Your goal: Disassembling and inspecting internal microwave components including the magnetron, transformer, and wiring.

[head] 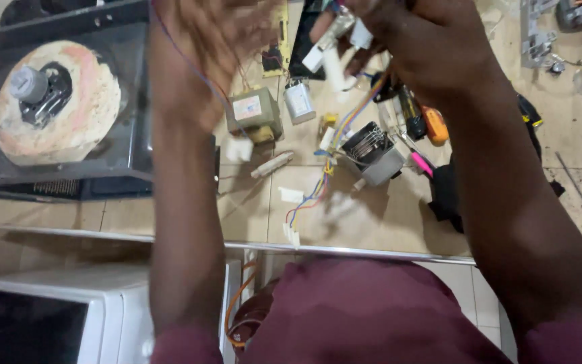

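White plastic connectors (331, 57) on coloured wires (345, 125) sit pinched in the right hand (412, 40); blurred left hand (217, 34), grip unclear. Below both hands, loose parts, including a transformer (254, 113), cover the desk (372, 222).

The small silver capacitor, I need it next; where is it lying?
In the head view, the silver capacitor lies on the tiled floor between the forearms, just right of the transformer.

A beige bench (399, 222) carries a transformer (254, 114), capacitor (298, 101) and magnetron (374, 154).

Both forearms reach forward, the blurred left hand (213, 40) spread open and the right hand (419, 40) closed.
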